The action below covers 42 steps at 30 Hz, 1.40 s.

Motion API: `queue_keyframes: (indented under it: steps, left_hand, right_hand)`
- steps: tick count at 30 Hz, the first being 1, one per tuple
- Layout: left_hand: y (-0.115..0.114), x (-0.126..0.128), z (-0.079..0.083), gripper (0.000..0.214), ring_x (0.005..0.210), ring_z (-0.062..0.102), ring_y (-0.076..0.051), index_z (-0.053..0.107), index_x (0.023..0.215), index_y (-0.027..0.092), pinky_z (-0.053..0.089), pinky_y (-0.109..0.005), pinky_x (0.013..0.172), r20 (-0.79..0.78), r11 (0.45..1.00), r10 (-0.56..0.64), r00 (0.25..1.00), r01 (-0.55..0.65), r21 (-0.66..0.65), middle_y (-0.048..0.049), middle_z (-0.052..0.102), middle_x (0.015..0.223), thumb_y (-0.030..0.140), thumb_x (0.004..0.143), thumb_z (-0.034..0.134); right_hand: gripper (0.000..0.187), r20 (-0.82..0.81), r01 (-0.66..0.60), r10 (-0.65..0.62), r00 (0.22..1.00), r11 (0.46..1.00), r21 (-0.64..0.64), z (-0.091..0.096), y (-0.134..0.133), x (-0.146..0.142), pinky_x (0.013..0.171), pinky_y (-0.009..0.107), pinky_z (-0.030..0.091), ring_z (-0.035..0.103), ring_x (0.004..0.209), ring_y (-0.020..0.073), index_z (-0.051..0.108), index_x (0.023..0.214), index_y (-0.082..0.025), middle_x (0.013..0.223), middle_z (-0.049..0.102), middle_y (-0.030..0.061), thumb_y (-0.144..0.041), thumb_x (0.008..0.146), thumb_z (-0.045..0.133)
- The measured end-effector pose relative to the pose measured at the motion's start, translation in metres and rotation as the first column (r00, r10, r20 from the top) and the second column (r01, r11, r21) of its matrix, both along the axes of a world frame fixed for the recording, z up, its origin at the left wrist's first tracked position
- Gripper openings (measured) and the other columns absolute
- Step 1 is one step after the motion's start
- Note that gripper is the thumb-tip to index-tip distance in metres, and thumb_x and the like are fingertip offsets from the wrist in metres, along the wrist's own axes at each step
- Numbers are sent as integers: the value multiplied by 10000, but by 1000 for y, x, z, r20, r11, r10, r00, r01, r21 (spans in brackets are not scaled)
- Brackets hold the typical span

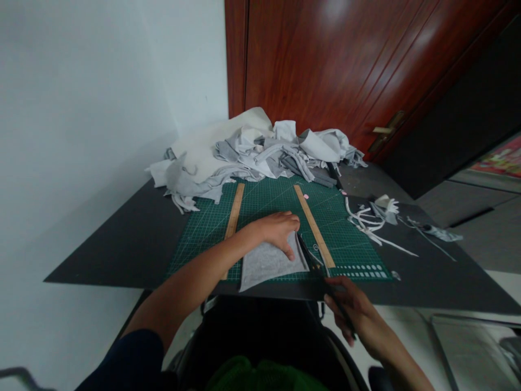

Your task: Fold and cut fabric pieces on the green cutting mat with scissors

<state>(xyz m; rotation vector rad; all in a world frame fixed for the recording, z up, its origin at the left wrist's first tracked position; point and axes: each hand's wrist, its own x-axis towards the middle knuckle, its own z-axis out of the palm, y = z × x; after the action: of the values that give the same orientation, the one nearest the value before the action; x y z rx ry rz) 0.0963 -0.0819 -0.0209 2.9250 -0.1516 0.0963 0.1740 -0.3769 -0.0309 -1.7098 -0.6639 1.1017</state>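
A piece of light grey cloth (266, 263) lies on the green cutting mat (264, 201) and reaches its front edge. My left hand (280, 231) holds the cloth near its far right corner, thumb on top and fingers curled over the far edge. Closed around the dark handles of a pair of scissors (310, 258) is my right hand (354, 309), just past the table's front edge. The blades point forward along the cloth's right edge, close to my left fingers. A thin cut strip shows beside the blades.
Two wooden rulers, a left one (235, 209) and a right one (313, 225), lie on the mat. A heap of grey and white cloth scraps (277, 152) covers the back. White strips (368, 225) lie at right on the dark table (134, 244). Behind stands a door (317, 60).
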Motion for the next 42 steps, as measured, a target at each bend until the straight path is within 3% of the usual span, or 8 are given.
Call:
queue_keyframes:
  steps: [10, 14, 19, 27, 31, 35, 38, 42]
  left_hand:
    - [-2, -4, -1, 765, 1140, 524, -314, 653, 1149, 177, 397, -390, 963, 39, 1000, 3, 999, -2, -24, -109, 616, 1223, 695, 614, 829]
    - [-2, -6, -1, 658, 1078, 541, -292, 651, 1027, 182, 401, -348, 879, 47, 999, 10, 999, -9, -33, -85, 624, 1113, 686, 642, 822]
    - [2, -4, -9, 529, 1021, 538, -256, 614, 913, 189, 398, -327, 861, 112, 998, -20, 993, 26, -55, -61, 613, 1038, 637, 709, 807]
    - [-4, -4, -10, 466, 985, 537, -243, 617, 830, 181, 402, -315, 796, 126, 999, 42, 991, -37, -37, -56, 604, 1006, 614, 772, 776]
    - [-5, -5, -12, 389, 979, 546, -235, 651, 836, 180, 412, -319, 810, 136, 998, 44, 990, -49, 31, -50, 616, 998, 549, 810, 770]
    - [-4, -8, -12, 325, 1017, 546, -239, 680, 892, 190, 425, -329, 815, 149, 994, 56, 987, -70, 89, -53, 626, 1058, 507, 855, 740]
    - [-5, -11, -10, 319, 1034, 538, -239, 685, 918, 197, 428, -340, 825, 143, 990, 55, 988, -73, 123, -53, 631, 1100, 513, 885, 704]
    - [-7, -13, -10, 343, 1066, 532, -243, 679, 934, 202, 428, -358, 863, 126, 982, 75, 989, -95, 160, -43, 626, 1149, 543, 908, 662]
  right_hand:
    - [595, -39, 105, -103, 994, 993, 60, -13, 0, 9, 314, 167, 292, 351, 370, 54, 510, 1132, -227, 582, 451, -118, -616, 770, 777]
    - [646, -38, 178, -176, 984, 982, 62, -13, 3, 17, 333, 172, 278, 340, 385, 67, 516, 1139, -208, 521, 424, -125, -647, 746, 782]
    - [659, 20, 227, -230, 973, 969, 94, -8, 4, 35, 372, 198, 278, 342, 380, 71, 523, 1097, -211, 514, 467, -109, -694, 723, 771]
    - [645, 169, 142, -158, 973, 985, 99, 16, 4, 75, 378, 213, 269, 356, 349, 62, 509, 1145, -231, 612, 558, -68, -704, 764, 726]
    - [713, 266, 49, -73, 961, 994, 97, 44, 37, 95, 340, 237, 364, 446, 367, 92, 489, 1164, -240, 705, 629, -35, -689, 691, 779]
    - [687, 302, -32, -27, 953, 982, 188, 64, 100, 110, 337, 220, 373, 550, 444, 135, 483, 1160, -244, 732, 655, -24, -626, 683, 795]
    - [617, 352, -111, 20, 936, 964, 241, 58, 154, 115, 334, 229, 380, 502, 398, 122, 507, 1075, -236, 640, 607, -65, -565, 653, 816]
    - [610, 305, -68, -39, 952, 940, 333, 24, 199, 107, 384, 265, 448, 572, 448, 155, 512, 1094, -227, 672, 640, -53, -543, 643, 776]
